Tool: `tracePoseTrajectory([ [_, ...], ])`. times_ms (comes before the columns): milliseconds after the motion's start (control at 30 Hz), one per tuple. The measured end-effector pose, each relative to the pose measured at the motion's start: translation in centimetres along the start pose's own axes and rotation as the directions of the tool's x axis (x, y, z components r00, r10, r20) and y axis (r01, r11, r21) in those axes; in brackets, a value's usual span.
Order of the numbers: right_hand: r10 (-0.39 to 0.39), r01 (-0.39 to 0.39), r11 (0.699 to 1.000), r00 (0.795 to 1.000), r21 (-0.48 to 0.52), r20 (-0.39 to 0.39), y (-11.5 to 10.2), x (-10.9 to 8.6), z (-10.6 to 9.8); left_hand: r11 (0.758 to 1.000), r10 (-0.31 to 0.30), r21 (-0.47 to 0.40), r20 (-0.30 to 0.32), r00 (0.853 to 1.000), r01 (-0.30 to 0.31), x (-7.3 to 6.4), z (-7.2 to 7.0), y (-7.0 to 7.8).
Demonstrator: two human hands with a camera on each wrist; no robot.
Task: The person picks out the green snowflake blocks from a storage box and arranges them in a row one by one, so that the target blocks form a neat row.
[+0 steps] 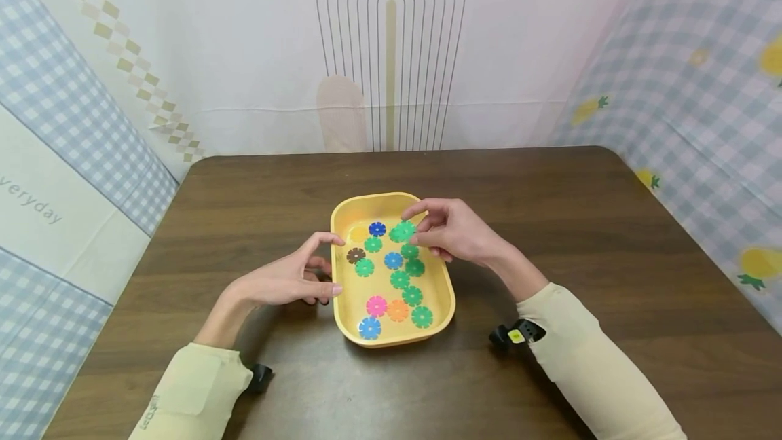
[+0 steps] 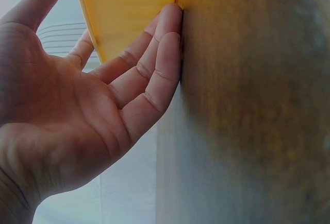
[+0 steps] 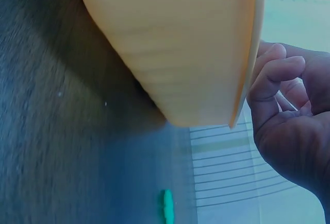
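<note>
A yellow tray (image 1: 366,206) stands on the brown table with notched plastic discs in it, mostly green (image 1: 421,317). At its left side my left hand (image 1: 284,279) holds the tray, index finger and thumb at the rim. The left wrist view shows the other fingers (image 2: 165,69) bent beside the outer wall, low by the table. Over the far right part of the tray, my right hand (image 1: 458,233) pinches a green disc (image 1: 404,230) between thumb and index finger. From the right wrist, the tray's wall (image 3: 180,54) hides the fingertips and that disc.
Blue (image 1: 369,328), pink (image 1: 376,305), orange (image 1: 398,310) and brown discs (image 1: 356,255) also lie in the tray. A small green thing (image 3: 168,206) shows on the table in the right wrist view. Patterned cloth (image 1: 256,53) hangs behind the table.
</note>
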State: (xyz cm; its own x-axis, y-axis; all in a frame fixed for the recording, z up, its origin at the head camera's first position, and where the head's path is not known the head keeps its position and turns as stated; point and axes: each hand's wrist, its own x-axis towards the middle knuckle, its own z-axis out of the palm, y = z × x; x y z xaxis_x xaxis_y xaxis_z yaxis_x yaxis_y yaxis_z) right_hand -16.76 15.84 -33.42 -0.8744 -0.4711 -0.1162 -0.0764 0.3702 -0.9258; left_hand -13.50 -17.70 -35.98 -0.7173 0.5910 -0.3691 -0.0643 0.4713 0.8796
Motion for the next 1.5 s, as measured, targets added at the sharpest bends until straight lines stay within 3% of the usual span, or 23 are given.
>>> tracePoseTrajectory([
  [833, 0.072, -0.067, 0.997, 0.991, 0.045, -0.111, 2.1, -1.5, -2.4, 1.0, 0.025, -0.01, 0.008, 1.0, -0.025, -0.1, 0.0, -0.2],
  [1500, 0.115, -0.102, 0.992, 0.977, 0.079, -0.181, 4.8, -2.7, -4.9, 1.0, 0.012, -0.008, 0.005, 1.0, -0.012, 0.0, 0.0, -0.2],
])
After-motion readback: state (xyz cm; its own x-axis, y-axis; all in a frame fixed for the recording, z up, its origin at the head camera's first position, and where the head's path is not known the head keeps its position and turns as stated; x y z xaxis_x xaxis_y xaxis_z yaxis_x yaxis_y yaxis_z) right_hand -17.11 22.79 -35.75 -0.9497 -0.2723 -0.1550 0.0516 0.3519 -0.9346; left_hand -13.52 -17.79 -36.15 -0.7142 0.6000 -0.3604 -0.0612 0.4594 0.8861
